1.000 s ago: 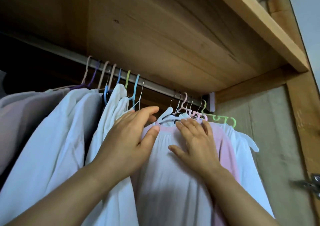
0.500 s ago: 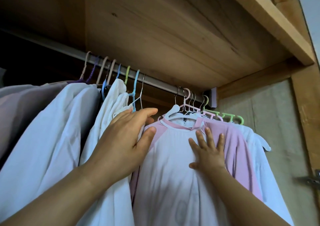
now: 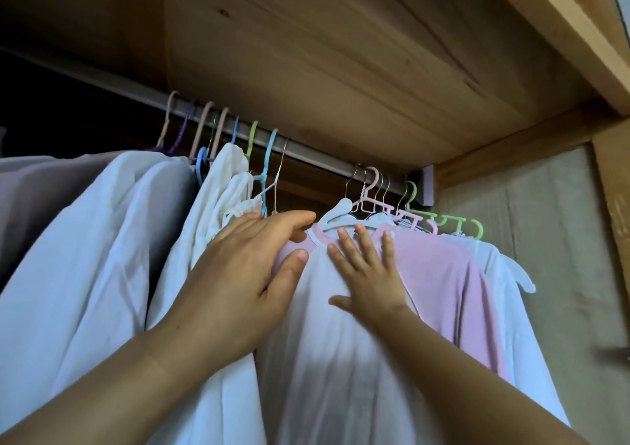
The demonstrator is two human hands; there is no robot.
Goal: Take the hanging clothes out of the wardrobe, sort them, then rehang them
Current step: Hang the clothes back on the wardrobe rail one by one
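A white shirt with pink sleeves and a pink collar (image 3: 327, 359) hangs on a white hanger (image 3: 335, 213) from the metal rail (image 3: 317, 163). My right hand (image 3: 368, 274) lies flat on the shirt's chest, fingers spread and pointing up at the collar. My left hand (image 3: 245, 274) presses with straight fingers against the shirt's left shoulder, between it and the white garments (image 3: 102, 257) that hang to the left. Neither hand grips anything. More white clothes (image 3: 504, 291) hang behind the shirt on the right.
Several coloured hangers (image 3: 238, 137) crowd the rail on the left; pink and green ones (image 3: 443, 221) bunch at its right end. A wooden shelf (image 3: 341, 52) sits close above the rail. The wardrobe's side wall (image 3: 545, 240) stands at the right.
My right hand has slid up the shirt's chest to just below the collar. My left hand has stayed at the shirt's left shoulder. The view has tilted slightly.
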